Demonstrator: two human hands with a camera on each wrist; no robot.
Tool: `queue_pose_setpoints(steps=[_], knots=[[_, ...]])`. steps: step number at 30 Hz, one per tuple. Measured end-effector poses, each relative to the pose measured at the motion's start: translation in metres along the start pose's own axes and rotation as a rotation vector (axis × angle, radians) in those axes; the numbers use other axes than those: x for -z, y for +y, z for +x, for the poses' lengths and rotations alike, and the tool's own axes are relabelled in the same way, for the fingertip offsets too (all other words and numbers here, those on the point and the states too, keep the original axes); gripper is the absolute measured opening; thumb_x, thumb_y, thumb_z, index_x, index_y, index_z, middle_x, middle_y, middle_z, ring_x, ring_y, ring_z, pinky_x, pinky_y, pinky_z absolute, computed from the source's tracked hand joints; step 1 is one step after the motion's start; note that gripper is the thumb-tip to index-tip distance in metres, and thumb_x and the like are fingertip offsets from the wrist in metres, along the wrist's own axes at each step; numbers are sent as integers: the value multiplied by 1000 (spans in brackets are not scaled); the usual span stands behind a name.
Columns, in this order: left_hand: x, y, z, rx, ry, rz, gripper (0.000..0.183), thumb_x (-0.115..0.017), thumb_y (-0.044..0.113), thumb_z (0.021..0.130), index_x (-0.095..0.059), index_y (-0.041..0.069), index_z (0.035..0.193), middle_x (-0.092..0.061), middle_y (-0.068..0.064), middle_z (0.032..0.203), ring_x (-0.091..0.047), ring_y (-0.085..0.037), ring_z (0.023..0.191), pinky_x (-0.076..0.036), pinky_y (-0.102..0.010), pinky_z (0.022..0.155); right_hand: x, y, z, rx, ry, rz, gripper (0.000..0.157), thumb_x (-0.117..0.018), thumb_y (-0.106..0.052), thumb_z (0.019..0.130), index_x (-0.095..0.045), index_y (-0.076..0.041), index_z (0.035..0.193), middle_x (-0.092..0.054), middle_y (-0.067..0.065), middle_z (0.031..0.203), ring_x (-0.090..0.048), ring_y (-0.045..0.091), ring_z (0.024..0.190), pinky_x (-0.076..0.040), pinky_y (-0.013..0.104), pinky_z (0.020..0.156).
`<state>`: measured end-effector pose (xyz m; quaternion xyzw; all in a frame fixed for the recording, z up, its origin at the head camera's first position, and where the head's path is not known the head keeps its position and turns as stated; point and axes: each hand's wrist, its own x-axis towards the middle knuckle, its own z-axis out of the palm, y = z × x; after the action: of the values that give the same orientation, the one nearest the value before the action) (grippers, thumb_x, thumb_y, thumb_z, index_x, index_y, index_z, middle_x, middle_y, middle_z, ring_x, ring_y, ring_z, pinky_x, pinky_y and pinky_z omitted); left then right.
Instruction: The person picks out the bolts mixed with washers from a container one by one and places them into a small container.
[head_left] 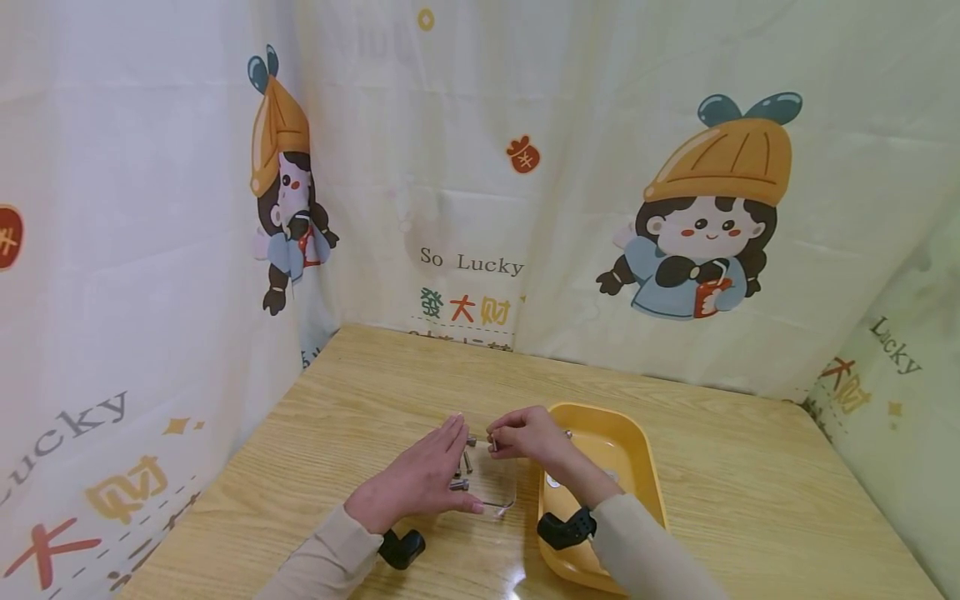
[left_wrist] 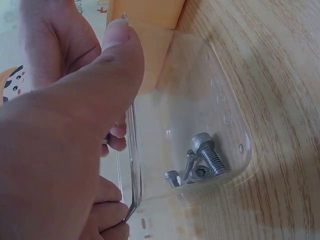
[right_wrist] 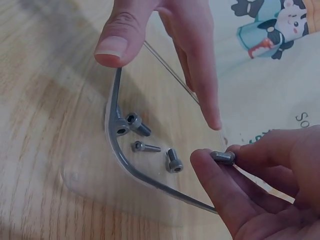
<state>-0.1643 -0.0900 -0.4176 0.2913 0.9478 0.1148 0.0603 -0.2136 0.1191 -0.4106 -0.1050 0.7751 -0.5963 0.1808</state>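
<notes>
A clear plastic box (head_left: 497, 479) sits on the table, with several metal socket-head bolts (left_wrist: 207, 150) lying inside it. My left hand (head_left: 422, 473) spans the box from above. Its thumb is at the near rim and its fingers reach straight toward the far side. Above the box's right side, my right hand (head_left: 531, 435) pinches one short socket-head bolt (right_wrist: 223, 157) between thumb and fingertips. In the right wrist view, the bolt lies sideways, just outside the dark-looking rim, apart from the bolts in the box.
A yellow-orange tray (head_left: 647, 450) stands right of the box, under my right forearm, with a few small shiny pieces in it. Black camera mounts (head_left: 567, 528) sit on both wrists. A printed curtain (head_left: 450, 167) hangs behind the wooden table (head_left: 757, 467).
</notes>
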Motion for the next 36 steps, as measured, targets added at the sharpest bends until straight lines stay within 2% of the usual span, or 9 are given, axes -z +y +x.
queue_pose_setpoints(steps=[7,13,28,36], knots=[[0,0,0,-15,14,15,108,-62,66,85,-24,-7,154,-19,-26,162,-20,-35,152,-30,-47,121,-4,-2,2,-11,9,-18,29,-55,-8,99,-68,16,109,-72,31,100,-75,22,83,-62,37,78],[1,1,0,-11,7,15,107,-62,66,85,-24,-7,154,-18,-25,163,-19,-35,153,-29,-47,121,-3,-4,0,-23,15,-23,31,-53,-8,99,-66,17,111,-70,32,105,-75,27,88,-62,37,79],[3,4,1,26,-22,-10,110,-63,67,83,-21,-5,155,-17,-23,164,-18,-34,153,-28,-48,122,10,-5,-5,-10,4,-3,32,-53,-9,100,-63,18,114,-69,33,109,-73,36,95,-62,40,82],[4,6,4,18,4,-10,109,-59,69,85,-21,-6,155,-16,-24,164,-17,-35,153,-25,-48,123,20,-6,-8,-12,12,11,34,-55,-13,100,-62,16,116,-70,30,110,-73,35,97,-61,40,84]])
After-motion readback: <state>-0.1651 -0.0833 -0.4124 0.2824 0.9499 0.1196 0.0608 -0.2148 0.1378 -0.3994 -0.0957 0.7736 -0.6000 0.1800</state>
